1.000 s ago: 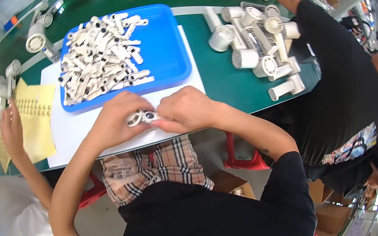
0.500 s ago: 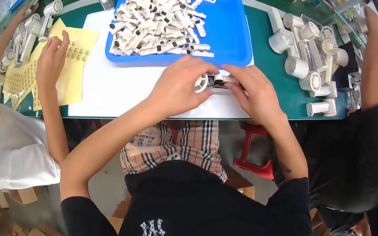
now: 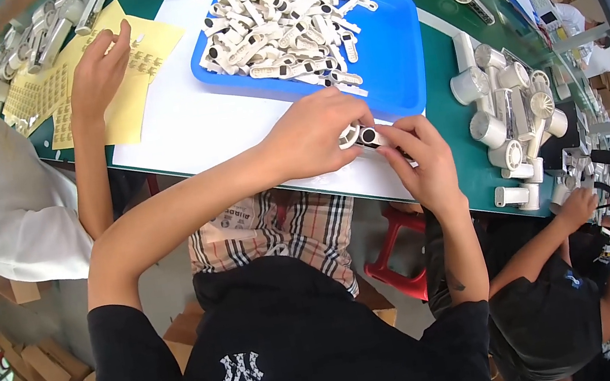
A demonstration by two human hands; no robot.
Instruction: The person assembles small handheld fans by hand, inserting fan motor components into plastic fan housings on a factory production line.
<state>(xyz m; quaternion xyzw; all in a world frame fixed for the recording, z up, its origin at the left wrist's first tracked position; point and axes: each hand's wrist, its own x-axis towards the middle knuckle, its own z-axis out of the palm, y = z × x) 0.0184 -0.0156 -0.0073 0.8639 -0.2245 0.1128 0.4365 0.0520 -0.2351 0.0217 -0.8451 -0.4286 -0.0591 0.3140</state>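
Note:
My left hand (image 3: pixel 313 136) and my right hand (image 3: pixel 420 159) meet over the front edge of a white sheet (image 3: pixel 193 128) on the green table (image 3: pixel 455 136). Both grip one small white plastic part with a black round end (image 3: pixel 361 135), held between the fingertips. Just behind my hands lies a blue tray (image 3: pixel 389 67) piled with several white plastic handle parts (image 3: pixel 278 13).
A person on the left rests a hand (image 3: pixel 97 68) on yellow label sheets (image 3: pixel 80 86). Several white fan-like assemblies (image 3: pixel 510 112) stand at the right. Another person in black (image 3: pixel 566 301) works at lower right. A red stool (image 3: pixel 397 252) stands under the table.
The view has swung further left and tilted; my hands stay together on the small part, now turned slightly with the black end showing between them.

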